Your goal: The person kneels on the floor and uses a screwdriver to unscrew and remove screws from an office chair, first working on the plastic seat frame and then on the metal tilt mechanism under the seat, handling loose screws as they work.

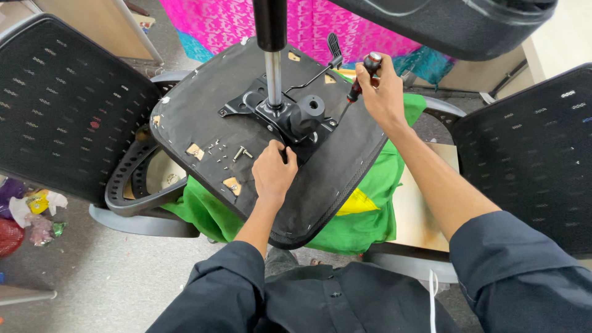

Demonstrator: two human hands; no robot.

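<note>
- The black metal mechanism plate (280, 114) sits at the middle of the upturned seat base (246, 160), with the gas-lift column (272, 55) rising from it.
- The right hand (383, 92) is clenched around a screwdriver (361, 80); its long axis slants down-left, tip toward the plate's right edge.
- The left hand (273, 172), fingers curled, presses on the plate's near edge and is the nearer hand.
- Loose screws (237, 153) lie left of the plate on the seat base.
- Mesh chair backs (61, 105) stand well apart on both sides; green cloth (370, 203) lies beneath.

Chair-repair workshop — dismantled mesh chair backs (61, 105), loose screws (240, 152).
</note>
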